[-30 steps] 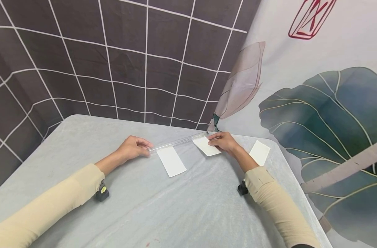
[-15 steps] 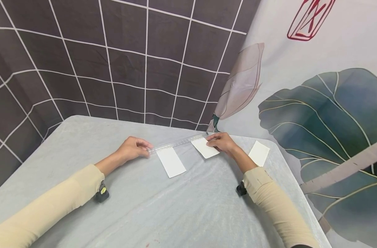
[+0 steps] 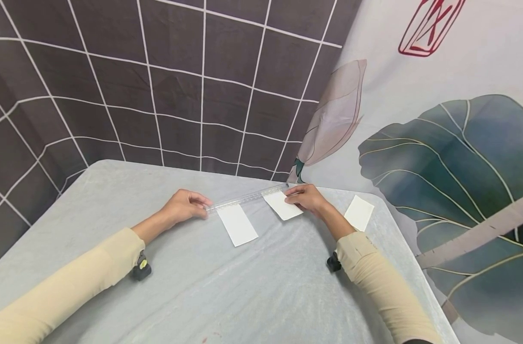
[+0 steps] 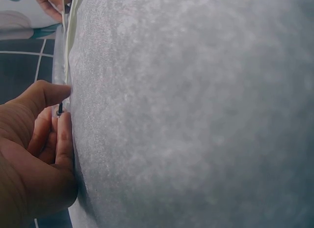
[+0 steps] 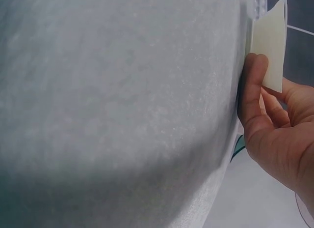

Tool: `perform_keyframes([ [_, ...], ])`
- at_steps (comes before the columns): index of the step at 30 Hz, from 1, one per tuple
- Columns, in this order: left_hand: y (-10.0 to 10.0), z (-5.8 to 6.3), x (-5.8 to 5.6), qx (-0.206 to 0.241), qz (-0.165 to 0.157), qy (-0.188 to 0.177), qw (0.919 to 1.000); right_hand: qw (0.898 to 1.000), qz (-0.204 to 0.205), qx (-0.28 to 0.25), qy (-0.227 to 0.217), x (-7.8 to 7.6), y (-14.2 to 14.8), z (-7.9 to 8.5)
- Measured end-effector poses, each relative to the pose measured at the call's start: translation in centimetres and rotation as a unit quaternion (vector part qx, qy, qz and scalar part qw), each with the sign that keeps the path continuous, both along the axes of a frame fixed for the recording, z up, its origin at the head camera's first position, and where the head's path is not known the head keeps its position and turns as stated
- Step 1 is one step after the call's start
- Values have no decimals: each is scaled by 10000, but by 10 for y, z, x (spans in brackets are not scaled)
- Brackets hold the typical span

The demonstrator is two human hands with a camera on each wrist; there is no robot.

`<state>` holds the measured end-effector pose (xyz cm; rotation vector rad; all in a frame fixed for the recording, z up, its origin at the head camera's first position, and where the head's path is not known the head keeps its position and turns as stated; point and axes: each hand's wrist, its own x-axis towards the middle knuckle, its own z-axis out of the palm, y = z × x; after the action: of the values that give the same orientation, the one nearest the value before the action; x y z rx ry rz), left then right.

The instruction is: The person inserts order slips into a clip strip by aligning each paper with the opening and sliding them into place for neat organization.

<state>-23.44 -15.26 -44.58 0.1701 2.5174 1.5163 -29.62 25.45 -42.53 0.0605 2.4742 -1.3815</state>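
A clear plastic ruler [image 3: 244, 197] lies slantwise on the table. My left hand [image 3: 181, 205] holds its left end between thumb and fingers; the left wrist view shows these fingers close around the end of the ruler [image 4: 59, 71]. My right hand [image 3: 309, 198] pinches a white paper card [image 3: 282, 206], whose far edge meets the ruler near its right end. In the right wrist view this card [image 5: 270, 46] stands tilted up and slightly bent between thumb and fingers. Another white card [image 3: 237, 225] lies flat with its top edge along the ruler, right of my left hand.
A third white card [image 3: 359, 212] lies beyond my right wrist, close to the table's right side. The grey cloth-covered table [image 3: 209, 286] ends at a dark gridded curtain [image 3: 175, 91] behind and a leaf-patterned white curtain [image 3: 454, 157] at the right.
My right hand has slid the pinched card slightly left along the ruler, towards the flat card. My left hand and the ruler have stayed put.
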Motion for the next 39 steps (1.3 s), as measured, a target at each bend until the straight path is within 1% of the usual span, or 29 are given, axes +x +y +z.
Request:
perform_keyframes([
  [10, 0, 1, 0, -11, -28, 19, 10000, 9999, -9, -21, -113, 1, -5, 1],
  [22, -1, 2, -1, -7, -37, 15, 10000, 9994, 21, -276, -186, 1, -8, 1],
  [29, -1, 2, -1, 33, -57, 11, 10000, 9998, 112, -92, -95, 2, -8, 0],
  [39, -1, 1, 0, 48, -39, 15, 10000, 9999, 105, 22, -87, 3, -13, 1],
])
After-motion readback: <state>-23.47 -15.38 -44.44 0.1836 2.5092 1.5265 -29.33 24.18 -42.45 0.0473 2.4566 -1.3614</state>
